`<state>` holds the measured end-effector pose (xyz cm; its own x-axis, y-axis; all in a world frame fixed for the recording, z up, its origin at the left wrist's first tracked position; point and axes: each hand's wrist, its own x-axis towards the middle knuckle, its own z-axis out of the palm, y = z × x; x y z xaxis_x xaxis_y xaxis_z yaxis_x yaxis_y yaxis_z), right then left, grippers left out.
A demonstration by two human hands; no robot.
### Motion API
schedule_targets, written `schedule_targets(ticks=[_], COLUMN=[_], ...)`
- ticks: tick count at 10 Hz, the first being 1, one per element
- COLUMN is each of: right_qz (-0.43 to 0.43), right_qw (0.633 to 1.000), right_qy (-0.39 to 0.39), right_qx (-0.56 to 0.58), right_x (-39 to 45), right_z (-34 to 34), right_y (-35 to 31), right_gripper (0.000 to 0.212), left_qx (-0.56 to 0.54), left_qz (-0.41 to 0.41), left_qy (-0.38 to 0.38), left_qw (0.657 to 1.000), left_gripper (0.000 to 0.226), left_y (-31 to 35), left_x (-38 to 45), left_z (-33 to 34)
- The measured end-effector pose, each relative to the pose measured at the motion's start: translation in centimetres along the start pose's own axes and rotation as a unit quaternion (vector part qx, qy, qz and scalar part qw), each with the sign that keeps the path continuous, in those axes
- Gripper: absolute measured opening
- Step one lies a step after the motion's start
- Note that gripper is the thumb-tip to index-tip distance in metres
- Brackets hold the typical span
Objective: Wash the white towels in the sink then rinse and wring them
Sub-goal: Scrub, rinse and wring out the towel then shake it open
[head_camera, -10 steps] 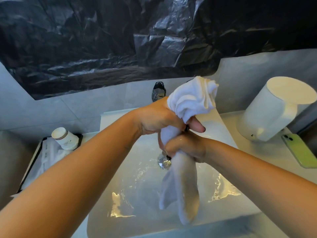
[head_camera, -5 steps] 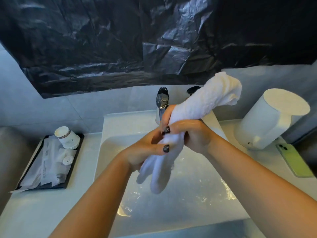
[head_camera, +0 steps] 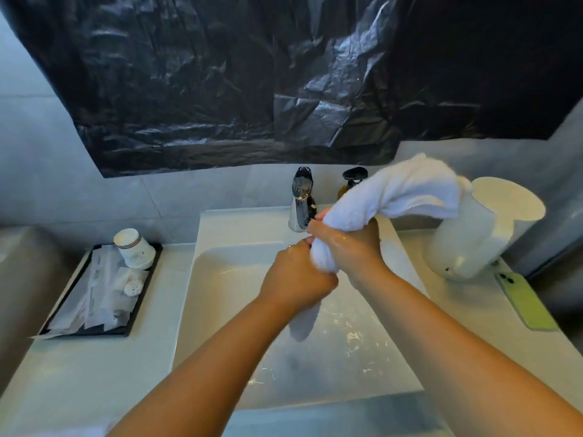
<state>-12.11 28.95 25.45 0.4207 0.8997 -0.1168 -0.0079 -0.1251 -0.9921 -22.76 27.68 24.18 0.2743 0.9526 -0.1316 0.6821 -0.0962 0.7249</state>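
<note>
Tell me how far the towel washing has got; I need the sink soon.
Washing and rinsing look done: the faucet shows no running water. In hand: left hand and right hand both grip a towel, twisted over the sink. Left: finish wringing; no other towels are in view.

Two bare arms reach in from the bottom. No sleeves cover them up to the edge of the view. The left hand (head_camera: 296,277) and the right hand (head_camera: 353,247) wear no gloves. Both hands look wet and shiny.
</note>
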Motion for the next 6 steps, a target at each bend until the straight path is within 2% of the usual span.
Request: schedule_targets(ticks=[1, 2, 3, 4, 5, 6], right_qz=[0.053, 0.022, -0.094, -0.192, -0.317, -0.401], right_qw=[0.997, 0.999, 0.985, 0.956, 0.903, 0.869], right_qy=[0.051, -0.026, -0.130, -0.087, 0.000, 0.014], right_qx=[-0.011, -0.025, -0.069, -0.202, -0.290, -0.291], right_x=[-0.4, -1.6, -3.5, -4.6, -5.0, -4.9], right_z=[-0.3, -1.2, -5.7, -9.6, -11.5, -10.9], right_y=[1.4, 1.1, 0.0, 1.6, 4.3, 7.4], right_gripper=[0.058, 0.065, 0.026, 0.032, 0.060, 0.075], left_qx=[0.143, 0.010, -0.104, -0.144, -0.187, -0.266], left_qz=[-0.011, 0.026, 0.028, 0.045, 0.050, 0.020], left_qy=[0.007, 0.033, -0.006, -0.086, -0.148, -0.222], left_qw=[0.990, 0.999, 0.994, 0.985, 0.970, 0.938], left_gripper=[0.054, 0.032, 0.020, 0.022, 0.023, 0.039], left_y=[0.2, -0.2, 0.1, 1.3, 2.9, 3.8], left_x=[-0.5, -1.0, -1.1, -0.8, -0.6, 0.0], left_z=[1.1, 1.2, 0.0, -1.9, -3.4, -3.7])
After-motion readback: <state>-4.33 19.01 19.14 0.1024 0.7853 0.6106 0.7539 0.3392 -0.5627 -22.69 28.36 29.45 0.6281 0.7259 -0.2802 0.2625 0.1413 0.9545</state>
